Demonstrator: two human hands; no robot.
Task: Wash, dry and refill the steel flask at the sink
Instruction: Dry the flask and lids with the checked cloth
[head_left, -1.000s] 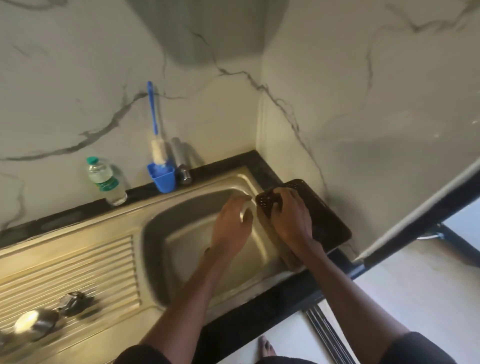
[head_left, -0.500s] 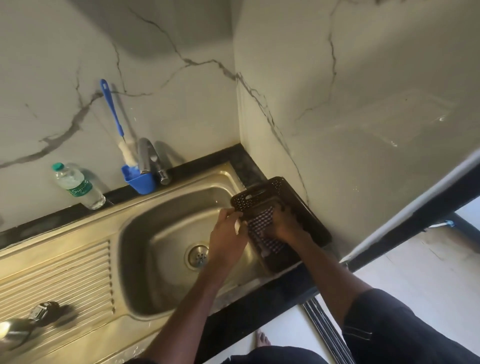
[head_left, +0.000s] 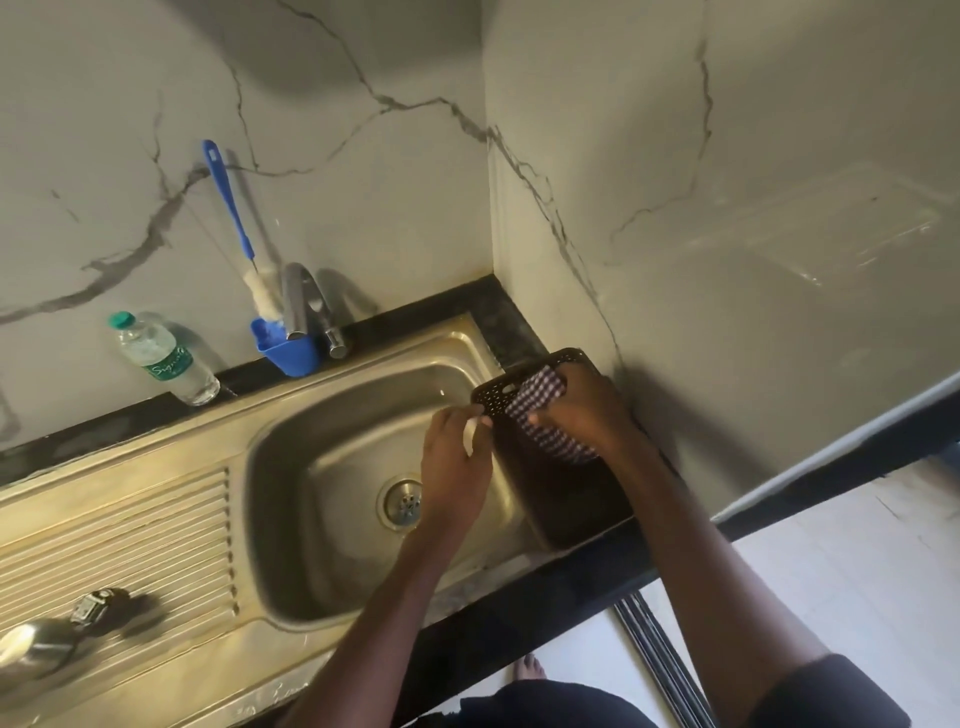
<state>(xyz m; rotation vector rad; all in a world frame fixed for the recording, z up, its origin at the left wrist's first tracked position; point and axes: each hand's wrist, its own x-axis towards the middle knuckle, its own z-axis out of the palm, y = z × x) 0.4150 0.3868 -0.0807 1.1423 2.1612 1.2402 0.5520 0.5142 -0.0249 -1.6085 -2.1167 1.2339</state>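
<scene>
The steel flask (head_left: 36, 649) lies on the ribbed drainboard at the lower left, its cap (head_left: 94, 605) just beside its mouth. Both are far from my hands. My right hand (head_left: 582, 410) grips a checked cloth (head_left: 540, 400) inside a dark perforated basket (head_left: 571, 509) on the counter right of the sink (head_left: 332, 499). The fingers of my left hand (head_left: 454, 467) curl at the basket's left rim over the basin. A small white patch shows between its thumb and fingers, and I cannot tell what it is.
A chrome tap (head_left: 304, 306) stands behind the basin, with a blue holder (head_left: 291, 353) and a blue-handled bottle brush (head_left: 228, 208) next to it. A clear plastic water bottle (head_left: 163, 358) stands on the black ledge. Marble walls close the corner behind the basket.
My right hand has lifted the checked cloth up out of the basket's bottom toward its far rim. My left hand stays at the basket's rim. The view has shifted to the left.
</scene>
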